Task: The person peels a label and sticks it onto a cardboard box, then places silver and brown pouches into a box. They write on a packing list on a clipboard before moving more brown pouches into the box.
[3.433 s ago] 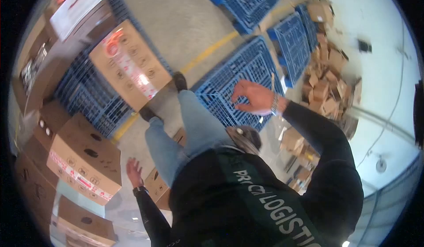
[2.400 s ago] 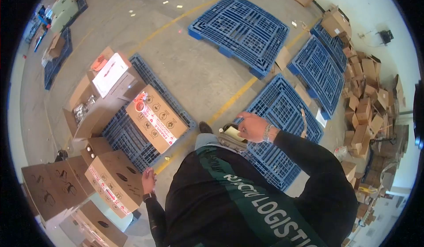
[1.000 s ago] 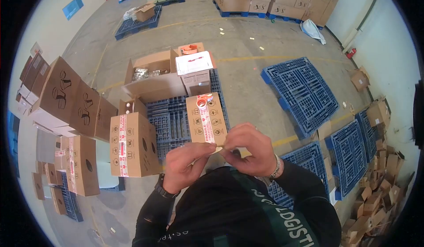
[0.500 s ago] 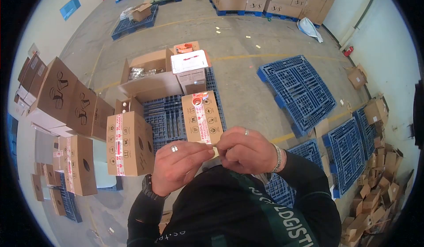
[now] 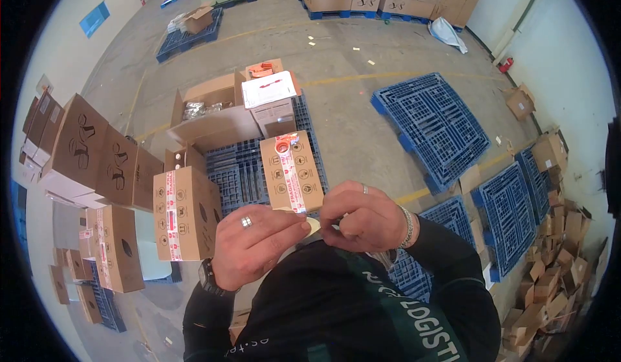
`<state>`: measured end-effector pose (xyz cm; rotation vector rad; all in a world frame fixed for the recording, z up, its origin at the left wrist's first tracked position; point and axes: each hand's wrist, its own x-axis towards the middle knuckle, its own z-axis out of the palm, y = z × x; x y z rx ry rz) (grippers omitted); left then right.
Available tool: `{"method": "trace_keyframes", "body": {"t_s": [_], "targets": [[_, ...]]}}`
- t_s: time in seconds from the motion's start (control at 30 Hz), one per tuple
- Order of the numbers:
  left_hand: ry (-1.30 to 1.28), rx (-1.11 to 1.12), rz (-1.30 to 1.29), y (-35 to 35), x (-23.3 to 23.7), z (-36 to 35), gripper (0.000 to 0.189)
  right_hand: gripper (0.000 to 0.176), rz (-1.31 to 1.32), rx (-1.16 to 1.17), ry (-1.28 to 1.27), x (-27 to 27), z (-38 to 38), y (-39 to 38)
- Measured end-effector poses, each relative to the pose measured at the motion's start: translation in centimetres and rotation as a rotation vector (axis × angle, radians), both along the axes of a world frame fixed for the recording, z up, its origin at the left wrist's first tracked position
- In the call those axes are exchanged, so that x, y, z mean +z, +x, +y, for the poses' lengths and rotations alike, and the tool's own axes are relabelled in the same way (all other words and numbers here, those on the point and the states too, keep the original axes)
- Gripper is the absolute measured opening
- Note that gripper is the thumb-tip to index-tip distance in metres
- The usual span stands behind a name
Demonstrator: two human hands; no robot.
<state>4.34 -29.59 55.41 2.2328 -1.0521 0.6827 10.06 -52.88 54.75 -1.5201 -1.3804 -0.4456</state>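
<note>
Close to my body, my left hand pinches a small pale yellow slip, which looks like paper or a label. Facing it, my right hand has its fingers curled together at the slip's right side; what lies between those fingertips is hidden. Just beyond my hands stands a closed carton sealed with red and white FRAGILE tape. On top of it rests a roll of tape. Left of my hands is another taped carton.
An open carton with wrapped items and a clipboard on a box stand at the far end of the blue pallet. More pallets lie to the right, near a heap of flattened cardboard. Stacked cartons line the left.
My hands have drawn slightly apart, and more of the pale yellow slip shows between them. The whole view has shifted a little.
</note>
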Motion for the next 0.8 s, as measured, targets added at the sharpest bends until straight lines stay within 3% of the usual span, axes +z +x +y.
{"method": "trace_keyframes", "body": {"t_s": [0.23, 0.33, 0.4, 0.47, 0.53, 0.57, 0.67, 0.77, 0.8], "targets": [[0.015, 0.011, -0.014, 0.5, -0.5, -0.3, 0.03, 0.026, -0.011, -0.001, -0.024, -0.3, -0.6, 0.5], [-0.092, -0.016, 0.24, -0.1, -0.5, -0.7, 0.028, 0.026, -0.023, -0.04, -0.025, -0.4, -0.6, 0.9], [-0.489, -0.132, 0.638, -0.1, -3.0, -0.8, 0.028, 0.027, -0.045, -0.088, -0.016, -0.4, -0.5, 1.3], [-0.704, -0.136, 0.851, 0.3, -4.5, -1.1, 0.03, 0.035, -0.03, -0.12, -0.08, -1.1, -0.5, 1.9], [-0.727, -0.038, 0.911, 1.0, -5.2, -2.2, 0.031, 0.037, 0.01, -0.133, -0.135, -2.0, -0.1, 2.7], [-0.692, -0.045, 0.819, 1.6, -6.2, -2.2, 0.028, 0.036, 0.044, -0.138, -0.159, -2.6, 0.1, 3.1], [-0.848, 0.028, 0.813, 2.4, -9.6, -2.4, 0.018, 0.029, 0.179, -0.12, -0.22, -4.6, 0.8, 4.7], [-0.689, 0.144, 0.732, 3.5, -11.7, -2.0, 0.013, 0.03, 0.414, -0.091, -0.331, -6.4, 1.6, 6.5], [-0.937, 0.167, 0.827, 3.9, -12.9, -2.5, 0.012, 0.032, 0.508, -0.083, -0.379, -7.1, 1.8, 7.5]]}}
